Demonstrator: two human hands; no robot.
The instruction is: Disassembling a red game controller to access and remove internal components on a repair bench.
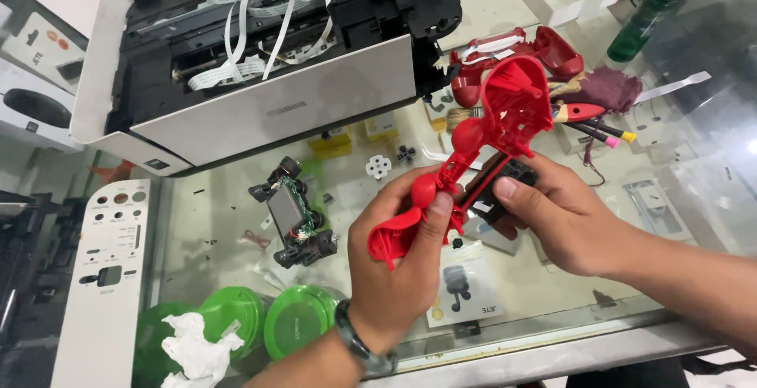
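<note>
My left hand [398, 266] grips the lower grip of a red plastic game controller shell [505, 112], held upright above the glass counter. My right hand [564, 218] comes in from the right and pinches a small black part [511, 179] against the shell's middle. A dark bead bracelet sits on my left wrist. A bare controller circuit board with black sticks [293, 214] lies on the glass to the left of my hands. The other red shell half [544, 49] lies behind, at the back right.
An opened white printer [260, 57] with loose white ribbon cables fills the back left. A white panel [106, 277], green lids [300, 317] and crumpled tissue [193, 348] lie front left. Brushes, a dark red cloth [611, 88] and a green bottle [650, 13] stand at right.
</note>
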